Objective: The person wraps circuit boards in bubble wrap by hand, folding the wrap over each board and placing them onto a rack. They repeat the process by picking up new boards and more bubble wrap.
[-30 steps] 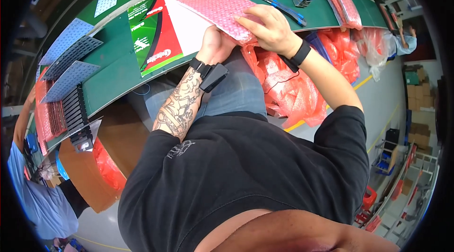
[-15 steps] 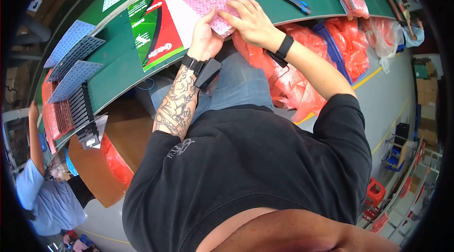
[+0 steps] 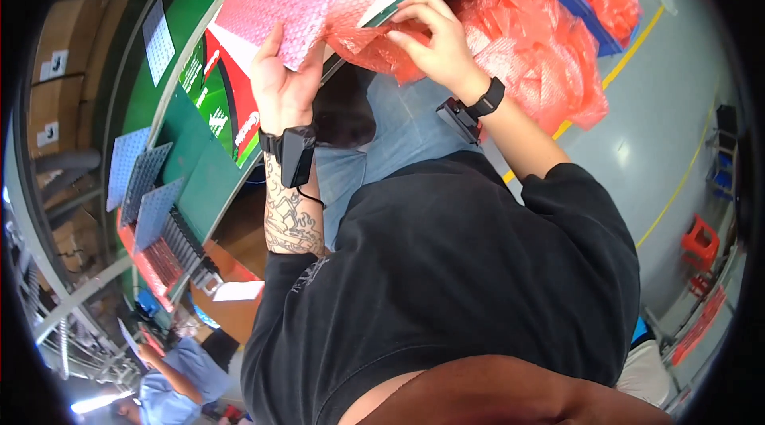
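Over the near edge of the long green table (image 3: pixel 203 182), left of the big heap of crumpled red bubble film (image 3: pixel 530 50), shows the flat pink bubble-wrapped packet (image 3: pixel 275 10) with the loose red film flap (image 3: pixel 362 46) now drawn out rightward, suggesting a shift from pressing to working the wrap. Grips the packet in the half-open left hand (image 3: pixel 285 90), thumb across its face; pinches the flap, apparently, between nearly closed fingertips of the right hand (image 3: pixel 438 50).
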Motion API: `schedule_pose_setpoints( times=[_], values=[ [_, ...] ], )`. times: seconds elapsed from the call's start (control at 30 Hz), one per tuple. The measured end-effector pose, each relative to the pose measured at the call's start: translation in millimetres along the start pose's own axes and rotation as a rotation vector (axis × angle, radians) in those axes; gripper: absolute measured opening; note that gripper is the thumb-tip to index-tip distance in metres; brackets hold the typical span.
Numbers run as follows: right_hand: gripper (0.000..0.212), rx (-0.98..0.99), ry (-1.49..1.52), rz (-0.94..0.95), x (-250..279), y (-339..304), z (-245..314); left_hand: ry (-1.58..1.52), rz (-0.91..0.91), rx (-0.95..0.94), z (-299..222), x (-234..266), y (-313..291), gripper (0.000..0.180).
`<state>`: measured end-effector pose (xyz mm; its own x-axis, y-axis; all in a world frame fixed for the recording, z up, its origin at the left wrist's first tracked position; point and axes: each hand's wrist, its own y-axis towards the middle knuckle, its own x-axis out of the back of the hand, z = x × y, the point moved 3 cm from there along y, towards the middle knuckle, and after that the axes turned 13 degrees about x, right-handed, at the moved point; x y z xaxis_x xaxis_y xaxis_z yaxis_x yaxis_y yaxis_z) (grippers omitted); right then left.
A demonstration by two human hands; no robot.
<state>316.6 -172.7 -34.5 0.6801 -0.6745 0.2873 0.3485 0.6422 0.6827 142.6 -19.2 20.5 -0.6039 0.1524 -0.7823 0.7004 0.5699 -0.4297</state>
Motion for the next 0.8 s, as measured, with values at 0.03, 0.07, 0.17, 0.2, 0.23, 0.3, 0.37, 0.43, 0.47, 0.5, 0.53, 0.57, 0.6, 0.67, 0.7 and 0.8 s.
schedule_pose_setpoints(
  times=[0.03,0.07,0.17,0.2,0.23,0.3,0.37,0.43,0.47,0.5,0.53,0.57,0.6,0.67,0.7,0.8],
  values=[
    [0.034,-0.019,0.005,-0.026,-1,0,1,-0.023,0.044,0.011,-1,-1,1,0.035],
    [0.033,-0.060,0.014,0.028,-6,0,0,-0.047,0.087,0.021,1,-2,3,0.035],
    [0.030,-0.137,0.056,0.132,-20,-5,-3,-0.067,0.103,0.040,6,-1,6,0.035],
    [0.028,-0.078,0.048,0.104,-25,-6,-2,-0.090,0.117,0.041,6,0,6,0.035],
    [0.027,-0.019,0.038,0.076,-29,-7,-1,-0.073,0.107,0.041,5,2,6,0.035],
    [0.025,0.036,0.036,0.038,-31,-8,3,-0.030,0.038,-0.013,2,9,12,0.034],
    [0.019,0.196,-0.022,-0.031,-24,-8,15,0.000,-0.001,-0.040,0,17,20,0.033],
    [0.016,0.273,-0.048,-0.071,-21,-15,26,0.018,-0.051,-0.025,5,23,29,0.032],
    [0.015,0.271,-0.047,-0.067,-22,-21,29,0.025,-0.075,-0.016,7,26,31,0.032],
    [0.013,0.267,-0.053,-0.063,-21,-28,30,0.029,-0.077,-0.010,12,23,32,0.032],
    [0.012,0.263,-0.059,-0.057,-21,-34,32,0.049,-0.117,-0.013,18,21,34,0.032],
    [0.012,0.259,-0.061,-0.059,-19,-40,34,0.069,-0.157,-0.016,23,19,36,0.032],
    [0.012,0.269,-0.070,-0.059,-17,-46,37,0.086,-0.198,-0.021,26,19,36,0.033],
    [0.012,0.292,-0.086,-0.056,-14,-54,41,0.104,-0.190,-0.021,25,21,39,0.033],
    [0.012,0.287,-0.086,-0.057,-14,-56,42,0.124,-0.182,-0.022,23,21,40,0.033],
    [0.011,0.408,-0.083,-0.085,-12,-56,49,0.146,-0.187,-0.022,24,20,38,0.034]
  ],
)
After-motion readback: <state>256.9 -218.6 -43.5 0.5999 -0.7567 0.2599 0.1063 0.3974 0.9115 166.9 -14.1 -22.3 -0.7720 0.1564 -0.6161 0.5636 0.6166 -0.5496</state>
